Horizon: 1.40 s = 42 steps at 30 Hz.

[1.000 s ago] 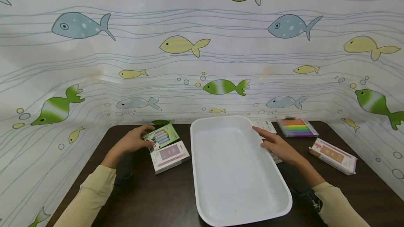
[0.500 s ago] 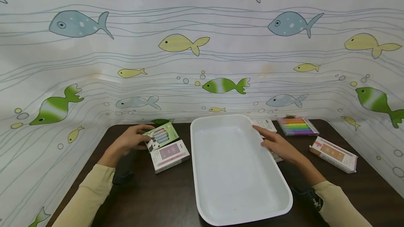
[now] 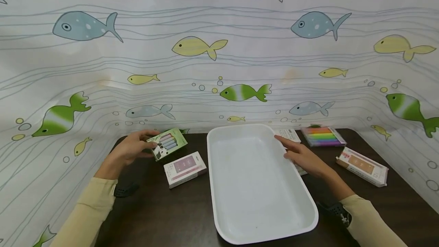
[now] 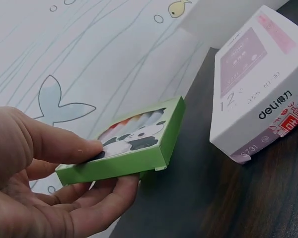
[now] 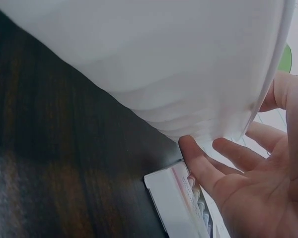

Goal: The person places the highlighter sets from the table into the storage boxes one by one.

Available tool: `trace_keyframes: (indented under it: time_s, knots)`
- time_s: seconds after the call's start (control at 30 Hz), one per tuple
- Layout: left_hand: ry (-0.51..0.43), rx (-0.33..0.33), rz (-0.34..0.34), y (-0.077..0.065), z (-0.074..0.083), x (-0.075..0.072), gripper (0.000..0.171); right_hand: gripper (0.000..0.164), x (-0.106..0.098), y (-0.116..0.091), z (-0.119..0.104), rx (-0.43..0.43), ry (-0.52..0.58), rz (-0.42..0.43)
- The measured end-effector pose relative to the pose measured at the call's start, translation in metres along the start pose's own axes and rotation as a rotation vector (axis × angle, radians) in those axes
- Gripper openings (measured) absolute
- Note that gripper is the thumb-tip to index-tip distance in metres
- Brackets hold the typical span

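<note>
My left hand (image 3: 132,148) grips a green box with a panda picture (image 3: 168,144), whose window shows a row of coloured sticks. In the left wrist view the thumb presses on top of the box and the fingers curl beneath it; the box is tilted. A white and purple deli box (image 3: 185,169) lies just to its right. At the right side of a deep white tray (image 3: 213,186), my right hand (image 3: 303,158) holds the rim. The right wrist view shows its thumb at the rim and its fingertips against the outer wall.
Behind the right hand lies a white box (image 3: 289,135), partly hidden by the tray. A clear pack of rainbow-coloured strips (image 3: 323,136) is at the back right, with a white and brown box (image 3: 362,166) in front. A fish-print curtain (image 3: 219,64) borders the dark table.
The left hand has drawn the green panda box left and lifted it, opening a gap from the deli box. The right hand and the tray stay in place.
</note>
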<state>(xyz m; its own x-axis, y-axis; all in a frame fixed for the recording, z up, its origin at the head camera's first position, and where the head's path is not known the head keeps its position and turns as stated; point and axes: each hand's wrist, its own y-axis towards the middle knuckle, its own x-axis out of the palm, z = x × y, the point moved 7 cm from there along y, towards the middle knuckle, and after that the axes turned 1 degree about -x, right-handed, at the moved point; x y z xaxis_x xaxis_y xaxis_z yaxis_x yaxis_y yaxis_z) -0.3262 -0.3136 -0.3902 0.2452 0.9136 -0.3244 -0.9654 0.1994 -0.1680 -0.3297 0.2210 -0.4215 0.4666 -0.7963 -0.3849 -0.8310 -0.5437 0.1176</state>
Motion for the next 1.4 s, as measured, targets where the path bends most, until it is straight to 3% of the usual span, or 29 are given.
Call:
trace_keyframes:
  time_s: [0.37,0.7,1.03,1.4]
  knots:
    - [-0.021,0.043,-0.019,-0.01,0.024,0.005,0.055,0.057,-0.004,-0.002,0.004,0.011,-0.029,0.004]
    - [-0.018,0.117,-0.018,-0.023,0.059,0.018,0.054,0.056,-0.003,-0.003,0.005,0.006,-0.011,0.003]
    - [0.078,0.174,-0.023,-0.039,0.088,0.043,0.051,0.056,-0.003,-0.004,0.005,0.007,-0.029,0.001]
    - [0.072,0.259,-0.126,-0.059,0.114,0.082,0.044,0.057,-0.002,0.002,0.003,0.001,0.014,-0.01]
